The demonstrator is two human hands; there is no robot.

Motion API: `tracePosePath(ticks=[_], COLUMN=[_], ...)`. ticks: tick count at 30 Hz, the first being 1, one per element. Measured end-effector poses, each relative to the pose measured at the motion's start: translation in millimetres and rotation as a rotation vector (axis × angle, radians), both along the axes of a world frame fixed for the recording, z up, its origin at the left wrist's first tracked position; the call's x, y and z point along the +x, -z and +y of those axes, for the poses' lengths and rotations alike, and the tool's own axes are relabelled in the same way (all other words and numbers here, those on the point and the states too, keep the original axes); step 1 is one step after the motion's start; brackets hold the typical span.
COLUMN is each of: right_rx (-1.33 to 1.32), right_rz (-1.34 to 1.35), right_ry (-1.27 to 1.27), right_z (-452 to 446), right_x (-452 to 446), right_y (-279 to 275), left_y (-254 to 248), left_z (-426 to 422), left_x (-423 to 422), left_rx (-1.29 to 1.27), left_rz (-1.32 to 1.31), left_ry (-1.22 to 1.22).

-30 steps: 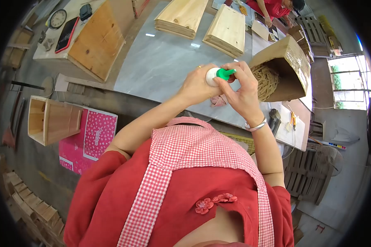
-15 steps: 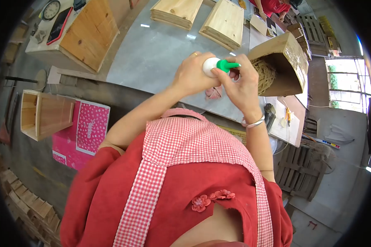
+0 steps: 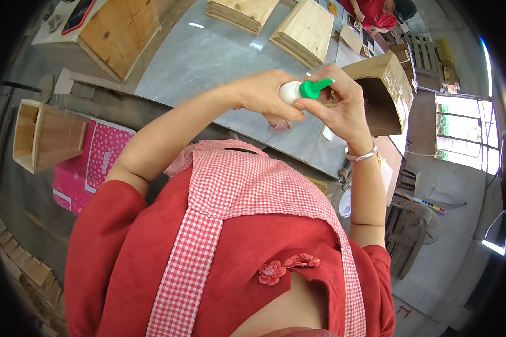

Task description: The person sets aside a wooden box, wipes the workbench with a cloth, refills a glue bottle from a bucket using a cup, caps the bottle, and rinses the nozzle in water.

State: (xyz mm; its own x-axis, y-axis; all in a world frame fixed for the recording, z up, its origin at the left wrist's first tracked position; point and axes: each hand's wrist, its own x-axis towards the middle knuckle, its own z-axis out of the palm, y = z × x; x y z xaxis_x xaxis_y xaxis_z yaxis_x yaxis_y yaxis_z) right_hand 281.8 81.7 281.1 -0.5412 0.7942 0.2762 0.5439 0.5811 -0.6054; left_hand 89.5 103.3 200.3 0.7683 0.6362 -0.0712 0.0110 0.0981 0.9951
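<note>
My left hand (image 3: 267, 92) is wrapped around a white squeeze bottle (image 3: 290, 91) with a green nozzle cap (image 3: 311, 89). The bottle is tilted on its side, its tip pointing to the right. The thumb and fingers of my right hand (image 3: 343, 106) are closed at the green cap, with the nozzle sticking out between them. Both hands hang over the near part of the grey table (image 3: 208, 62). Beneath them lies a crumpled pinkish cloth (image 3: 279, 123), partly covered by my left hand.
Stacked wooden boards (image 3: 306, 31) lie at the table's far side. To the right sits an open cardboard box (image 3: 396, 84). A wooden box (image 3: 50, 135) stands on pink printed sheets at left, below a wooden cabinet (image 3: 121, 39). A co-worker (image 3: 376, 14) bends over the far end.
The bottle has shifted slightly right and my right hand has turned around its cap. The nozzle now points more upward. My head view has moved a little.
</note>
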Motion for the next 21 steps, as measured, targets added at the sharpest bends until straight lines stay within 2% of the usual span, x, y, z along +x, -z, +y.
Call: tracePosePath(ticks=[1,3,4,6,9,10,11,13,14,15,16,17,18,21], right_rx=[-0.001,0.112,0.111,0.243,0.184,0.094,0.093,0.024,0.041,0.035,0.088,0.144,0.188,0.240], right_rz=[-0.003,0.025,0.022,0.143,0.118,0.078,0.079,-0.126,-0.273,-0.274,-0.381,-0.485,-0.444,-0.457], right_ry=[-0.007,0.218,0.215,0.507,0.502,0.425,0.421,0.141,0.111,0.116,-0.031,-0.181,-0.241,-0.228], right_z=[-0.9,-6.5,-8.3,-12.0,-17.0,-18.5,-18.5,-20.2,-22.7,-21.8,-17.1,-13.3,-12.4,-26.0], right_x=[-1.6,-8.9,-13.7,-22.8,-27.2,-20.3,-13.0,-1.1,-1.2,1.6,4.7,5.8,5.3,-4.3], right_y=[5.7,20.3,34.6,60.7,58.6,52.5,44.0,22.5,7.7,-0.3,-6.5,-8.5,-6.8,-1.6], left_y=[5.0,18.1,19.4,21.8,32.5,32.8,32.8,23.6,16.5,11.7,8.6,5.9,4.8,13.5], left_z=[-1.4,-5.7,-7.0,-11.2,-10.5,-11.1,-10.2,-9.4,-8.4,-8.2,-7.5,-5.9,-5.3,-8.0], left_x=[2.9,11.7,15.8,23.5,25.9,22.4,17.1,5.2,-1.1,-4.4,-4.5,-4.3,-4.2,-5.5], left_rx=[-0.001,0.179,0.177,0.436,0.531,0.530,0.483,0.432,0.411,0.387,0.384,0.352,0.320,0.342], left_rz=[-0.003,-0.064,-0.067,0.148,0.213,0.216,0.187,0.158,0.143,0.127,0.126,0.164,0.202,0.146], left_ry=[-0.007,-0.255,-0.258,-0.644,-0.761,-0.763,-0.677,-0.590,-0.402,-0.213,-0.210,-0.070,0.070,0.130])
